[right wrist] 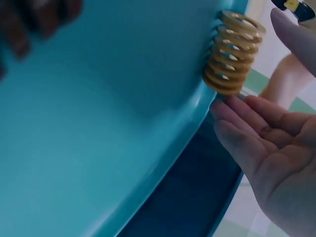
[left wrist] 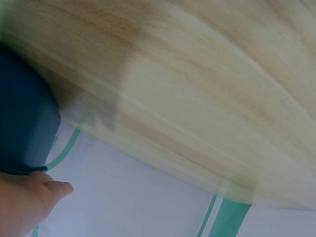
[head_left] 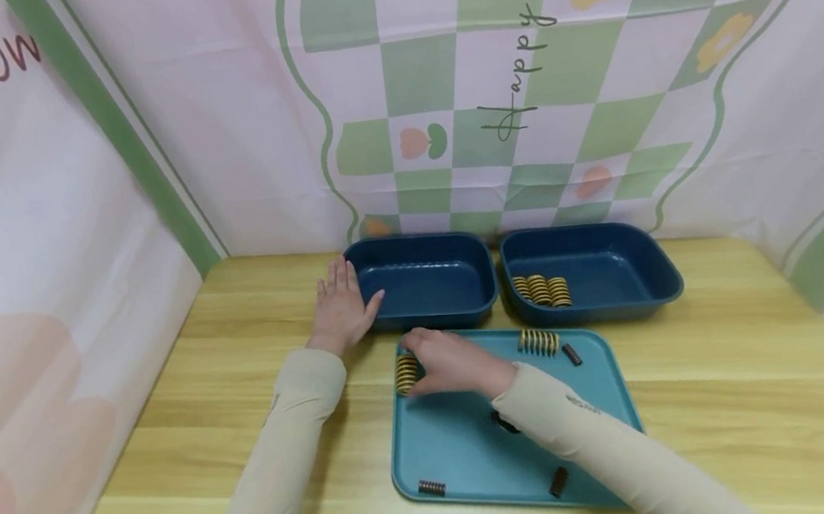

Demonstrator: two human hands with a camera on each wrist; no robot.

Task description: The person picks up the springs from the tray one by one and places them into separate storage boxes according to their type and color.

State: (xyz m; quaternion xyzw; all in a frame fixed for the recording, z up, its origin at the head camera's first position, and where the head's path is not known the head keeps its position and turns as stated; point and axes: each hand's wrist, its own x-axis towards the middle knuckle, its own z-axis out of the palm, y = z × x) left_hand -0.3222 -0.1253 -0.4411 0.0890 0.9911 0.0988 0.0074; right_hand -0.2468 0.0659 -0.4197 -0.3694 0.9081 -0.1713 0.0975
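A yellow coil spring (head_left: 406, 375) lies against the left rim of the teal tray (head_left: 455, 453). My right hand (head_left: 456, 361) reaches over it with thumb and fingers apart. In the right wrist view, the fingertips are close by one end of the spring (right wrist: 234, 54), and the thumb is spread off to the side; whether they touch it I cannot tell. My left hand (head_left: 342, 304) rests at the left side of the left navy bin (head_left: 426, 320), fingers stretched out. The left wrist view shows part of that hand (left wrist: 27, 202) by the bin's edge.
Another yellow spring (head_left: 538, 342) lies at the tray's far side, beside a small dark spring (head_left: 571, 355). More small dark springs (head_left: 432, 487) lie near its front edge. The right navy bin (head_left: 613, 309) holds several yellow springs (head_left: 539, 290). A patterned cloth (head_left: 423, 71) hangs behind.
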